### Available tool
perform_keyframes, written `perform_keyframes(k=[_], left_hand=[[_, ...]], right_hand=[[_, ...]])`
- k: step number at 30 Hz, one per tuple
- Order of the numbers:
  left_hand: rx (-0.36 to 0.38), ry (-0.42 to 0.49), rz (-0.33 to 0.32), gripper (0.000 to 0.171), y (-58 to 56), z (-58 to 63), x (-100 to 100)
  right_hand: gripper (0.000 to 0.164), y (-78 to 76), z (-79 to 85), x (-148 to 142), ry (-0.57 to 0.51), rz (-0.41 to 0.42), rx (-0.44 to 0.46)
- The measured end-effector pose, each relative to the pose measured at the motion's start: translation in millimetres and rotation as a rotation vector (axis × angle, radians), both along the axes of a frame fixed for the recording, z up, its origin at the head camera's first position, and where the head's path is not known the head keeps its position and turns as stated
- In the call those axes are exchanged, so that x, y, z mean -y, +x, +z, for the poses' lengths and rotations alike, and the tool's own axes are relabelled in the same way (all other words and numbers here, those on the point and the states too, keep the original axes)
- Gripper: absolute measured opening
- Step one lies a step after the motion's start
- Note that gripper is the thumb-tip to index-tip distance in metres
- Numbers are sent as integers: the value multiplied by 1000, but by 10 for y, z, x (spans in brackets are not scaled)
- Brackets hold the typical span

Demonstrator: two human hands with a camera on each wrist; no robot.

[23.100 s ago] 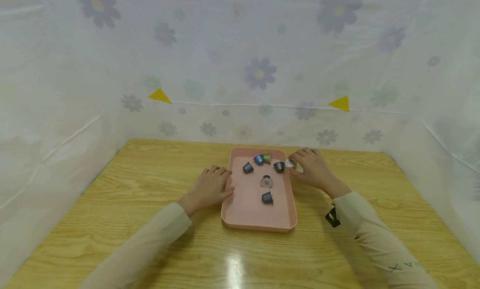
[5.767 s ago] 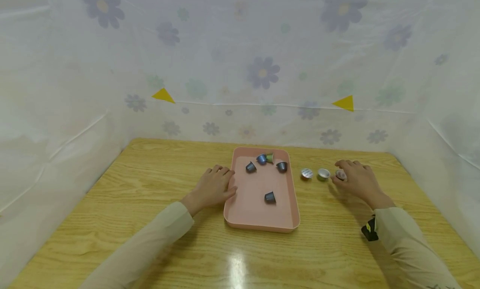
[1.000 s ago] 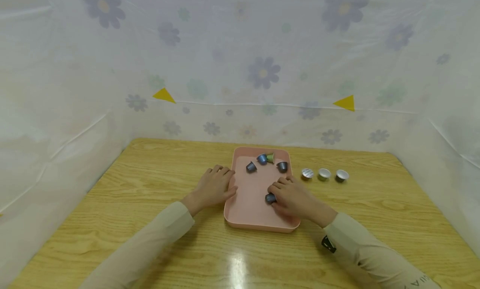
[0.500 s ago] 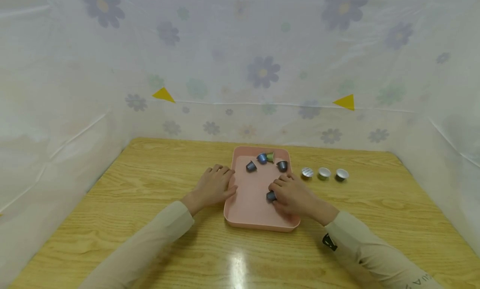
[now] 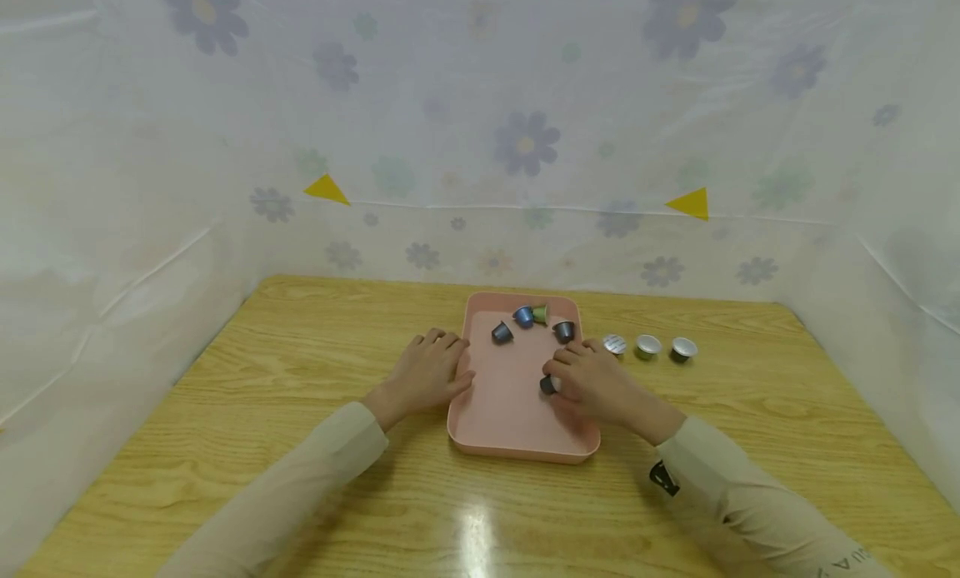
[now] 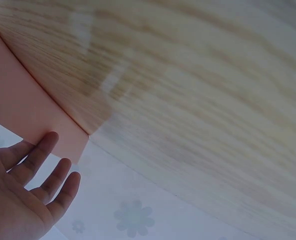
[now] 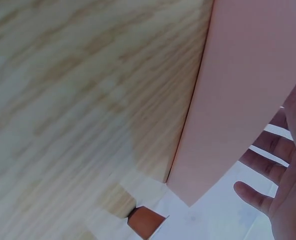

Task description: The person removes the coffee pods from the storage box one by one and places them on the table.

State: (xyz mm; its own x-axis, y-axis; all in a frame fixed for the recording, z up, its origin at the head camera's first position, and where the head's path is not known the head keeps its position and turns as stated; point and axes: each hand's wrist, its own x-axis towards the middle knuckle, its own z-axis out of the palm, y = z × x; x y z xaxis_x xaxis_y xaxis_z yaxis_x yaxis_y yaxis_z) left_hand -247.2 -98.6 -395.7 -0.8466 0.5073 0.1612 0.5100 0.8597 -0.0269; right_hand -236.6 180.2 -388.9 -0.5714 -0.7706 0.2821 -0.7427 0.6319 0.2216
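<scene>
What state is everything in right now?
Pink rectangular tray: flat on wood-grain table
Left hand: fingers touching tray's left rim
Dark tapered capsule: gripped, partly hidden
Right hand: fingers gripping that capsule
Blue tapered capsule: on its side
Green tapered capsule: on its side
Two loose dark tapered capsules: on their sides
Three pale-lidded tapered capsules: upright, lids up

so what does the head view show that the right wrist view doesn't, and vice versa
Only the head view: left hand, yellow triangles, blue pod and green pod in the tray. Only the right wrist view: the palm of the right hand and the tray's right outer wall. Both: right hand, tray, table and a pod on it.
</scene>
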Motion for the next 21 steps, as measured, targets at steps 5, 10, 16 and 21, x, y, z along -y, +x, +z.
perform_keyframes(k=[5, 10, 16, 21], left_hand=[[9, 6, 0, 52, 3, 5, 1], [8, -3, 1, 52, 1, 3, 0], [5, -6, -3, 52, 0, 3, -3], [10, -3, 0, 52, -2, 3, -4]], right_hand=[[31, -34, 14, -38, -20, -6, 9], [33, -64, 44, -83, -53, -10, -2], [41, -77, 98, -141, -78, -23, -17], [38, -90, 148, -184, -71, -37, -48]])
